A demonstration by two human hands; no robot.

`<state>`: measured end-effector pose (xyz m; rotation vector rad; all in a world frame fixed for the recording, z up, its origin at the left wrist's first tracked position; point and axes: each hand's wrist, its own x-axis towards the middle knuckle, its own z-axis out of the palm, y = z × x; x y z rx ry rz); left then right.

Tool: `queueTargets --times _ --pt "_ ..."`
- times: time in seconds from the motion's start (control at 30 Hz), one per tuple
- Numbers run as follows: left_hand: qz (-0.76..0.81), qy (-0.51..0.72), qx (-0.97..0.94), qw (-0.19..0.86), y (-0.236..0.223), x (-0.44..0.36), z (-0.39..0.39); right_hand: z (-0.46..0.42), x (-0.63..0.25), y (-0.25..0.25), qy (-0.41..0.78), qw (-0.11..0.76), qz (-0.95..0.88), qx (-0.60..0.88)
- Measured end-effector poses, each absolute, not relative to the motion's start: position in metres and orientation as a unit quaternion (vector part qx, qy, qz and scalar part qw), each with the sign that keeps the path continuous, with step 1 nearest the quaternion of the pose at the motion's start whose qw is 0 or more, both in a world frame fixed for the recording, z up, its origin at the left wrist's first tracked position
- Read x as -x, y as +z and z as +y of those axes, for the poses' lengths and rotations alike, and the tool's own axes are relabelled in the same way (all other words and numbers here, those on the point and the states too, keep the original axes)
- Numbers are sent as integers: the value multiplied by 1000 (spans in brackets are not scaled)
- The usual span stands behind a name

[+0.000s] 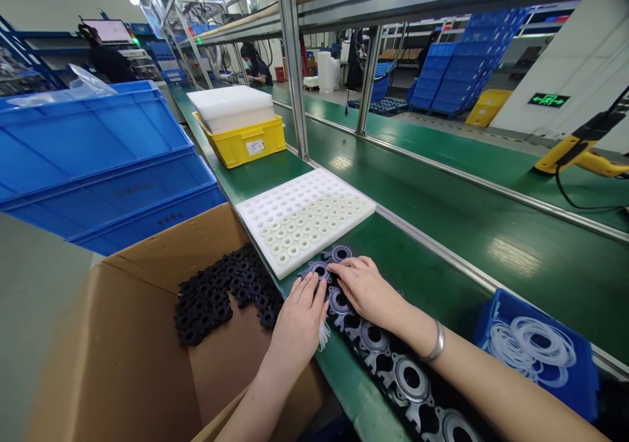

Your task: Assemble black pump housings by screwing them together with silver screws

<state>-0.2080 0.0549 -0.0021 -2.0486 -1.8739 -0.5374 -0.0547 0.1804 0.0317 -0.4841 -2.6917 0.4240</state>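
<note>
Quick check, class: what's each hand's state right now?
Left hand: partly closed, holding thin white rings, fingertips beside a round grey part.
Right hand: fingers bent at the same part; whether it grips anything cannot be told.

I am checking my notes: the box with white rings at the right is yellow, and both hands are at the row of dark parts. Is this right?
No: in the head view, the box with white rings is blue, not yellow. The left hand and right hand are indeed at the row of dark parts.
</note>
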Motion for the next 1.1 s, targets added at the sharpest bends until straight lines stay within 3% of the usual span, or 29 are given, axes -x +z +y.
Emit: queueTargets --times 0.23,0.43,0.7,0.9,1.1 --pt "-655 -238 707 119 4 210 54 167 38 54 246 197 -932 181" --pt "-664 -357 657 10 22 197 44 150 30 73 360 164 -904 160" --pt "-653 -369 654 -98 24 191 38 149 31 71 445 194 -856 180" --pt "-658 -374 639 -136 24 197 25 162 31 56 333 203 -880 270" --pt "-673 -349 652 -21 8 203 20 169 35 37 223 199 -901 315"
